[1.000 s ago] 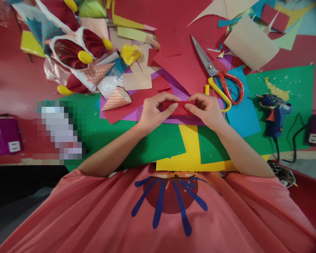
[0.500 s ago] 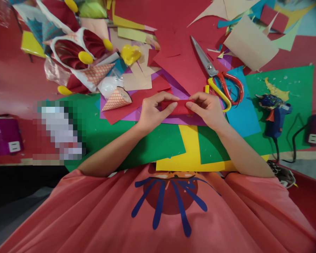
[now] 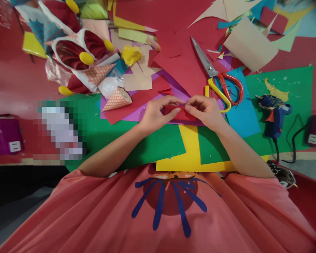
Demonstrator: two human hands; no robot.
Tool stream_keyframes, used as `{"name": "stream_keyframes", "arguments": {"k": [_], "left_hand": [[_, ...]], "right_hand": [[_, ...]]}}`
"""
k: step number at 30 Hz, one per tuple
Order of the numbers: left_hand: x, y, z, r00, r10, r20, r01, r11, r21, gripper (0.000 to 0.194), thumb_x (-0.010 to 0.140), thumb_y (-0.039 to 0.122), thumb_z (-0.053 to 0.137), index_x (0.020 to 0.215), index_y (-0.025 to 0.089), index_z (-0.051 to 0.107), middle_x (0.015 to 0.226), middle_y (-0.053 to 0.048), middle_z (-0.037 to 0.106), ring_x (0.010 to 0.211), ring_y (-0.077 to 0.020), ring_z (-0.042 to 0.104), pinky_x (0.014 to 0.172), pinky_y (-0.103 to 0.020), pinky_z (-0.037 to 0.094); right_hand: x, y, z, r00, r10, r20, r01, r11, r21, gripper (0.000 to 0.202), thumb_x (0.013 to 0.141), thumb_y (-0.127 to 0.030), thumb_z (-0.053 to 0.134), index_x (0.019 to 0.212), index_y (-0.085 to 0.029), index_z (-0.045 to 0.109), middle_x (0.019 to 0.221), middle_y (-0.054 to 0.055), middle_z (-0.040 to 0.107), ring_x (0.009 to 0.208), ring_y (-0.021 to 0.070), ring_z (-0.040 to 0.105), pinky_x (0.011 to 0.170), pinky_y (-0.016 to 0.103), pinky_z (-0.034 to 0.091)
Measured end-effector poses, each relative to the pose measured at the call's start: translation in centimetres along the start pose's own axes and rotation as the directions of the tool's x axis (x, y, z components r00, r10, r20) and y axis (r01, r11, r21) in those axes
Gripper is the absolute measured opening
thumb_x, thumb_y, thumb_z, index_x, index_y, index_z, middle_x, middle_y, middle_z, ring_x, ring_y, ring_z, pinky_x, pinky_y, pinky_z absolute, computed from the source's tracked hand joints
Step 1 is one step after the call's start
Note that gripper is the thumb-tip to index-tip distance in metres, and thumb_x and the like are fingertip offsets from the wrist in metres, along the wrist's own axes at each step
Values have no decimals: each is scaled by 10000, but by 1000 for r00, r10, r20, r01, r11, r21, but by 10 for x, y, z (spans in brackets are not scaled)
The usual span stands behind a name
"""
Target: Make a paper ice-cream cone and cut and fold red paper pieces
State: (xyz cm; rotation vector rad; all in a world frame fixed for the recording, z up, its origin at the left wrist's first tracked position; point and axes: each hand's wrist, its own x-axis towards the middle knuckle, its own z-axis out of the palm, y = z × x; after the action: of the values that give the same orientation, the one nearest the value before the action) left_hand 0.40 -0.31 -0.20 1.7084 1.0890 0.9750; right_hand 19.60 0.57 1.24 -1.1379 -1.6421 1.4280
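Observation:
A small strip of red paper [image 3: 184, 114] is pinched between my two hands, above a purple sheet [image 3: 139, 114]. My left hand [image 3: 160, 112] closes thumb and fingers on its left and upper part. From the other side my right hand [image 3: 204, 110] pinches its upper edge, the fingertips of both hands nearly meeting. Close beyond my right hand lie large scissors [image 3: 210, 68] with one red and one yellow handle, blades pointing away. Left of my left hand rests a small orange-checked paper cone [image 3: 118, 99].
A blue glue gun [image 3: 275, 119] with a black cord lies at the right on a green sheet [image 3: 300, 91]. Paper cones with dark red pleats and yellow ovals [image 3: 68, 52] crowd the upper left. Paper scraps [image 3: 252, 44] cover the far side. A blurred-out object [image 3: 60, 130] lies left.
Both hands have moved slightly nearer to me, and my right hand's fingertips have slid left along the red paper, closer to the left hand's.

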Motion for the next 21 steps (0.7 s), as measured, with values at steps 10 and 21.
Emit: {"name": "stream_keyframes", "arguments": {"k": [10,21], "left_hand": [[-3,-6,5,998,32,57,-31,999,-15,238,833,295,631,1030,187,553,991,-25,690,835,-99,710,709,-186,546],[0,-4,3,998,-25,63,31,995,-90,361,796,438,683,1031,200,548,1045,-36,664,828,-102,682,709,-205,553]], "right_hand": [[-1,4,2,998,-25,58,28,998,-54,178,810,-337,616,748,-170,600,696,4,610,635,101,509,585,235,418],[-2,-3,-4,976,13,220,14,993,-121,115,764,-243,565,677,-175,529,607,-33,518,556,75,441,527,226,358]]}}
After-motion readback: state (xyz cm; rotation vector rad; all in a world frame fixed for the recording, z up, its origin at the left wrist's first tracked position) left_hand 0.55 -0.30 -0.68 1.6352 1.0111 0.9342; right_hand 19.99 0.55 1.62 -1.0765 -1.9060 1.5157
